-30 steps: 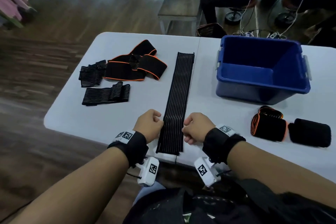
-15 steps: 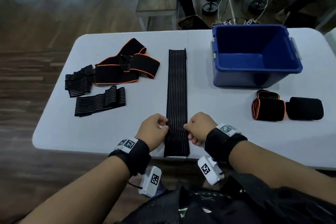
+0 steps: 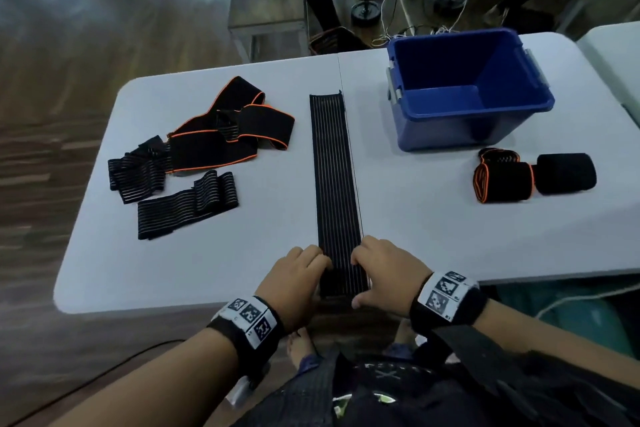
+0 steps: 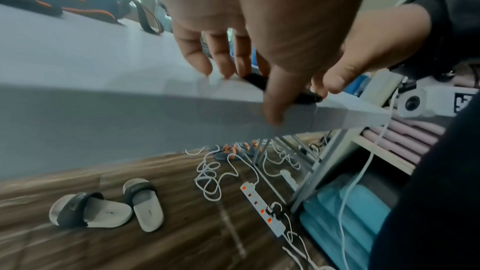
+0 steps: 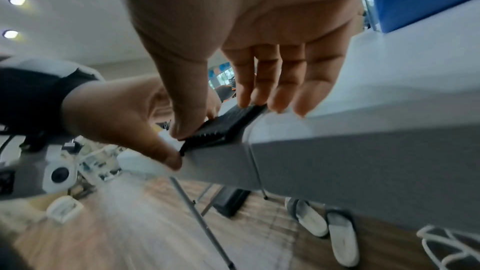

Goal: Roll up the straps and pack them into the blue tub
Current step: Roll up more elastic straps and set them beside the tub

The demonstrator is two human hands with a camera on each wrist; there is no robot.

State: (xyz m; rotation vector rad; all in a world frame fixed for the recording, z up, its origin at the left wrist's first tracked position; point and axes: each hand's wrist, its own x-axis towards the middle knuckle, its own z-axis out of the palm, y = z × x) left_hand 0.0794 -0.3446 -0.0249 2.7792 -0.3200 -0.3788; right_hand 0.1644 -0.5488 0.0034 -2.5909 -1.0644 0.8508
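Observation:
A long black striped strap (image 3: 334, 177) lies flat down the middle of the white table (image 3: 415, 225), its near end at the front edge. My left hand (image 3: 298, 282) and right hand (image 3: 384, 274) flank that end. In the right wrist view, the right fingertips sit on the strap (image 5: 226, 124) and the thumb meets its end edge. The left fingertips touch the strap (image 4: 255, 80) from the other side, with the thumb at its corner. The blue tub (image 3: 450, 135) stands empty at the back right. An orange-trimmed roll (image 3: 502, 182) and a black roll (image 3: 566, 173) lie in front of it.
Unrolled straps lie at the left: an orange-trimmed one (image 3: 225, 128) and two striped ones (image 3: 187, 206) (image 3: 138, 166). Under the table are slippers (image 4: 103, 208), a power strip (image 4: 262, 210) and loose cables. Seated people and a bench (image 3: 266, 3) are beyond the far edge.
Both hands have slid back along the strap to its near end at the table edge, and their fingers have uncurled from fists. The strap still lies flat.

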